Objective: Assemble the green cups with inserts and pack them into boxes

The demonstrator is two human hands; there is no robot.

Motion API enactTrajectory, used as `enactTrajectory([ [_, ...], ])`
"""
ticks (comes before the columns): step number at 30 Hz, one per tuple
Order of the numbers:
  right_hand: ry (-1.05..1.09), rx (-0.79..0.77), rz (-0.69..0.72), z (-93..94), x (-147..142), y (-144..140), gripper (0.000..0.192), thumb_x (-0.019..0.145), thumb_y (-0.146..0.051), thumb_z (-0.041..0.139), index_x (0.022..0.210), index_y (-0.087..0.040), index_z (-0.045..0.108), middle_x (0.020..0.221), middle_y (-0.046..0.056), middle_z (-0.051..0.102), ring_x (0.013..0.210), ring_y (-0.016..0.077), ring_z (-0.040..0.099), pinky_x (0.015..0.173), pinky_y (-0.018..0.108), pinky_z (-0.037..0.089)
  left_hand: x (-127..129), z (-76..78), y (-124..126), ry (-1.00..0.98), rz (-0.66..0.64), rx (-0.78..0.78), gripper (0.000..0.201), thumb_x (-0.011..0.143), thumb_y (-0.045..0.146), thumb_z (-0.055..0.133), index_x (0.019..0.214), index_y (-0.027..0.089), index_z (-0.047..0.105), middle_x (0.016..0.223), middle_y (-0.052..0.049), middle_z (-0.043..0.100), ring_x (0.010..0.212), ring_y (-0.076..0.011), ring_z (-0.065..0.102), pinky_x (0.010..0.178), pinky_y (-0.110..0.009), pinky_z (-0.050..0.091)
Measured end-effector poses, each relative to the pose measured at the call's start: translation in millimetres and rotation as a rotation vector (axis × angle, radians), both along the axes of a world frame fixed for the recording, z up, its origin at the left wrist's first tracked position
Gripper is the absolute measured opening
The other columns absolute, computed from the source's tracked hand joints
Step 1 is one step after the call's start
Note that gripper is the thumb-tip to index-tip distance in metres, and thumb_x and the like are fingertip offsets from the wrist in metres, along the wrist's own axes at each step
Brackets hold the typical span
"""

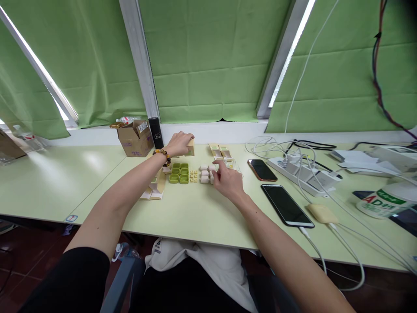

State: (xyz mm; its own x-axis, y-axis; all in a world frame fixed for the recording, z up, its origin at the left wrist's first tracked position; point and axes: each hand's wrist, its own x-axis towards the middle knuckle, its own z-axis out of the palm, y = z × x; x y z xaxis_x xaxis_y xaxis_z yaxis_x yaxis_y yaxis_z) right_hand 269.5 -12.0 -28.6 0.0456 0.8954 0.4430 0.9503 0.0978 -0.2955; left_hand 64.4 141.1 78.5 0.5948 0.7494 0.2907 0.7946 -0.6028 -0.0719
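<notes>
At the back of the table my left hand (180, 144), with a beaded bracelet on its wrist, pinches a small cream folded card (190, 149). My right hand (228, 179) is low over the table, its thumb and forefinger curled at a group of small white cylinders (204, 173); whether one is between the fingertips is hidden. Left of these are tiny yellow square pieces (193, 176) in rows. Several green square cups (179, 173) stand beside them. Cream folded cards (220, 152) lie behind my right hand, and another cream card (154, 190) is partly under my left forearm.
A cardboard box (135, 140) and a black cylinder (156, 133) stand at the back left. Right of my hand lie two phones (262, 169), a white power strip (301, 176) with tangled cables, a cream charger (322, 213) and a white bottle (386, 201).
</notes>
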Motion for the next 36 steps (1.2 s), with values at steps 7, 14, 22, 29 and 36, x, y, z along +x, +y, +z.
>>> enactTrajectory([
  [7, -0.018, -0.021, 0.023, -0.6, -2.9, -3.3, 0.037, 0.102, -0.03, 0.048, 0.139, -0.024, 0.054, 0.093, 0.005, 0.082, 0.078, 0.0273, 0.071, 0.062, 0.032, 0.025, 1.3, -42.6, 43.7, 0.065, 0.07, -0.039, 0.045, 0.078, 0.011, 0.066, 0.123, 0.017, 0.065, 0.119, -0.018, 0.072, 0.126, -0.0371, 0.049, 0.103, -0.05, 0.037],
  [14, -0.016, -0.025, 0.062, -1.7, -4.4, -4.1, 0.038, 0.102, -0.029, 0.048, 0.139, -0.023, 0.054, 0.092, 0.005, 0.082, 0.077, 0.027, 0.072, 0.063, 0.032, 0.028, 2.9, -75.7, 49.1, 0.079, 0.124, -0.056, 0.031, 0.079, 0.013, 0.066, 0.11, 0.018, 0.064, 0.112, -0.017, 0.07, 0.118, -0.0355, 0.046, 0.098, -0.049, 0.035],
  [22, -0.023, -0.01, 0.07, -2.4, -6.5, -4.1, 0.037, 0.102, -0.028, 0.049, 0.139, -0.023, 0.055, 0.089, 0.006, 0.082, 0.075, 0.027, 0.072, 0.062, 0.032, 0.027, -7.5, -83.8, 26.6, 0.05, 0.119, 0.046, 0.047, 0.083, 0.013, 0.061, 0.13, 0.012, 0.061, 0.14, -0.023, 0.056, 0.131, -0.0386, 0.043, 0.105, -0.051, 0.036],
  [29, -0.032, 0.02, 0.088, -6.0, -9.2, -3.8, 0.037, 0.102, -0.028, 0.05, 0.138, -0.023, 0.056, 0.089, 0.005, 0.082, 0.075, 0.027, 0.072, 0.062, 0.032, 0.025, -6.9, -97.8, 0.2, 0.127, 0.038, 0.039, 0.037, 0.099, 0.026, 0.052, 0.13, 0.009, 0.063, 0.137, -0.024, 0.06, 0.13, -0.036, 0.052, 0.108, -0.047, 0.039],
  [36, -0.038, 0.006, 0.092, -6.1, -9.2, -4.2, 0.037, 0.102, -0.028, 0.05, 0.138, -0.023, 0.056, 0.089, 0.005, 0.082, 0.077, 0.0263, 0.073, 0.063, 0.032, 0.028, 1.7, -100.9, -1.0, 0.114, 0.101, 0.008, 0.048, 0.106, 0.037, 0.043, 0.137, 0.004, 0.061, 0.143, -0.028, 0.058, 0.134, -0.036, 0.053, 0.109, -0.047, 0.042],
])
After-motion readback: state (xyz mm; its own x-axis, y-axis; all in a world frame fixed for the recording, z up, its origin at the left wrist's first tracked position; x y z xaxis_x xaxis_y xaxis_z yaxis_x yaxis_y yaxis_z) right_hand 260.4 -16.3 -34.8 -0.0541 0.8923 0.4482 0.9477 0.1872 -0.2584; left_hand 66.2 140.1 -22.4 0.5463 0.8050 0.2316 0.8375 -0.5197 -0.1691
